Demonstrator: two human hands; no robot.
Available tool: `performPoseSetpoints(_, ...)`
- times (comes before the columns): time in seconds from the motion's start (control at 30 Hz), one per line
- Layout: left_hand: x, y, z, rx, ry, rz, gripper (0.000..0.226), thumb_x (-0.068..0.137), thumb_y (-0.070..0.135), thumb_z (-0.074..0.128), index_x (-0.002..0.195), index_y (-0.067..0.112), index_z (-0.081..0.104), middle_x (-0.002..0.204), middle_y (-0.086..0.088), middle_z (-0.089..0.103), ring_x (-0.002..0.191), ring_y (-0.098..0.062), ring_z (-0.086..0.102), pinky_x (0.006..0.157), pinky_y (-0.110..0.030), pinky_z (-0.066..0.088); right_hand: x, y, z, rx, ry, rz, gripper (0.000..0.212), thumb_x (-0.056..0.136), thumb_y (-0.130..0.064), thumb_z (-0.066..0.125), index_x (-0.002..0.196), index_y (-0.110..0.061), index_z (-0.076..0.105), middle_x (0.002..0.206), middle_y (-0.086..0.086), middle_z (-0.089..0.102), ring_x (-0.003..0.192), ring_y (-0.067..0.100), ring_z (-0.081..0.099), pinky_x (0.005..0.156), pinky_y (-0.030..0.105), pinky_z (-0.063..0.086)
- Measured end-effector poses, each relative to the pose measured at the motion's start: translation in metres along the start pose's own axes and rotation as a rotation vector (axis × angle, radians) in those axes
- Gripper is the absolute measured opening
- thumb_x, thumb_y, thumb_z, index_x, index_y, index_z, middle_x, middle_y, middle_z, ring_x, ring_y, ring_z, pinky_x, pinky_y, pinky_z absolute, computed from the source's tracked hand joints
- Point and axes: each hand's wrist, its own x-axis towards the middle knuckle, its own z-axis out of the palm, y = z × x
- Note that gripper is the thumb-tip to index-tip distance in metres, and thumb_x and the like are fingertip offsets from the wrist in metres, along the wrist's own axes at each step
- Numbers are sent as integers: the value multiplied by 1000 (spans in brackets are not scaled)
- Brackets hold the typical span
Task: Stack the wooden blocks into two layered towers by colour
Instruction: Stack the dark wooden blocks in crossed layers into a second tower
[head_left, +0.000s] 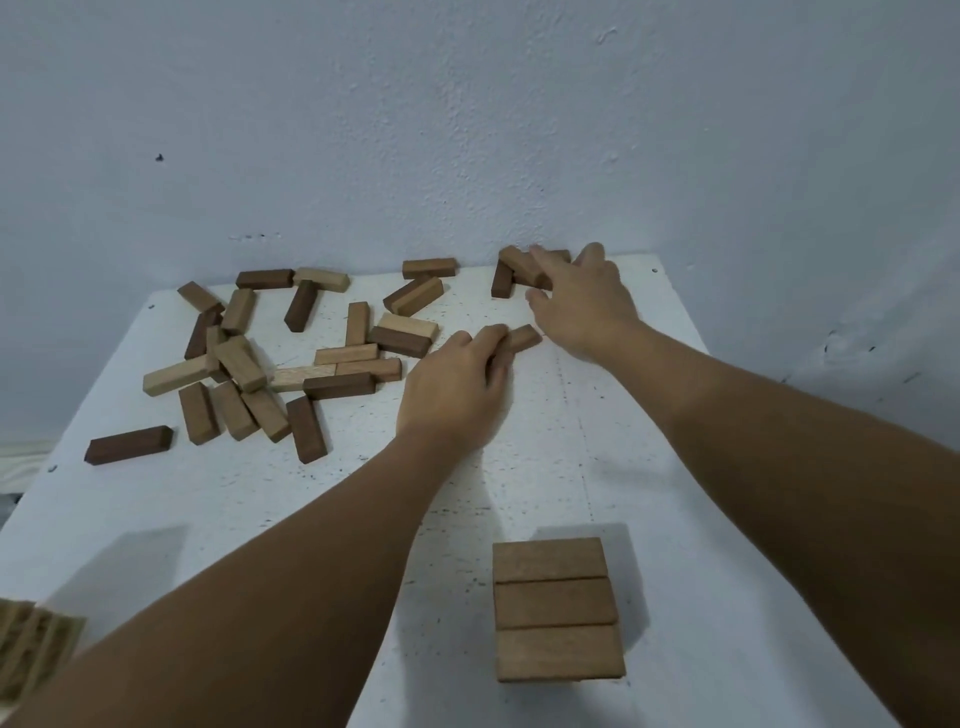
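The left hand (457, 389) grips a brown block (522, 339) at one end, fingers curled over it; the free end projects toward the right. The block lies on, or just above, the white table (519, 467); which cannot be told. The right hand (582, 301) reaches, fingers spread and relaxed, to a small cluster of blocks (511, 270) at the table's far edge against the wall. Its fingertips touch or overlap the cluster; no closed grip is visible.

Loose blocks (270, 358), light and dark mixed, lie scattered at the far left. A brown tower (558, 608), its top layer three blocks side by side, stands near the front edge. A pale tower (31, 644) shows partly at the lower left corner.

Handling judgement: the blocks appear rigid, light and smooth-faced. Pinch across the long sides near the middle, and lower flat to avoid nudging neighbours.
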Motion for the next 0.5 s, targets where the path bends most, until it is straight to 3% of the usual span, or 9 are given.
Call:
performPoseSetpoints(0.07, 0, -2, 0, -7, 13, 7, 37, 108, 39, 42, 141, 36, 56, 93, 2, 56, 79, -21, 58, 66, -35, 45, 4, 1, 3, -25, 8, -11, 47, 105, -42, 49, 151, -45, 41, 136, 12, 38, 125, 32, 43, 101, 44, 45)
performPoseSetpoints(0.17, -1, -4, -2, -21, -26, 39, 41, 108, 36, 39, 146, 41, 55, 97, 1, 46, 78, -20, 52, 66, -34, 43, 3, 5, 8, -54, 126, -32, 30, 102, -44, 56, 127, -28, 62, 130, 10, 43, 117, 31, 49, 91, 41, 48)
performPoseSetpoints(0.27, 0, -4, -4, -25, -32, 37, 41, 109, 36, 41, 146, 44, 54, 103, 1, 42, 79, -21, 52, 69, -36, 50, -7, 14, 16, -27, 230, -75, 22, 98, -43, 62, 110, -25, 68, 124, 8, 47, 111, 29, 50, 86, 38, 45)
performPoseSetpoints(0.33, -1, -3, -4, -35, -35, 10, 41, 109, 35, 41, 146, 45, 54, 107, 2, 41, 82, -19, 53, 72, -36, 52, -14, 19, 21, -18, 258, -123, 22, 97, -39, 65, 116, -28, 69, 127, 5, 48, 114, 28, 49, 91, 38, 40)
performPoseSetpoints(0.43, -2, 0, -6, -95, -21, -37, 41, 105, 42, 44, 144, 42, 57, 114, 5, 44, 86, -15, 55, 77, -34, 53, -17, 22, 22, -78, 176, -163, 42, 101, -37, 58, 143, -41, 55, 139, 4, 45, 122, 30, 45, 99, 43, 37)
performPoseSetpoints(0.5, -3, 1, -6, -113, -16, -46, 43, 102, 50, 48, 144, 40, 57, 118, 5, 45, 89, -13, 54, 78, -31, 49, -20, 21, 23, -55, 135, -146, 43, 104, -38, 52, 146, -47, 51, 140, 1, 46, 124, 29, 43, 102, 43, 33)
